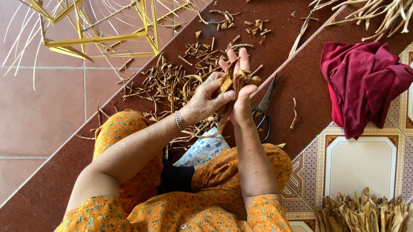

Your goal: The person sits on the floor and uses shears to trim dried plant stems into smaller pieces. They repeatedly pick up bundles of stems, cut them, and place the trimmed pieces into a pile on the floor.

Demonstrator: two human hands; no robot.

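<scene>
Orange floral sleeves (257,218) lowest in frame; mid-frame, left hand (206,100) and right hand (242,92) pinching tan dried leaf strips (232,81), fingers closed around them, black-handled scissors (265,108) just right.

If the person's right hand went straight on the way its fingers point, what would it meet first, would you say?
The right hand, holding a dried strip with the left hand, points up the picture. It would probably meet the scattered dried scraps on the brown floor band first; height above the floor is unclear.
</scene>
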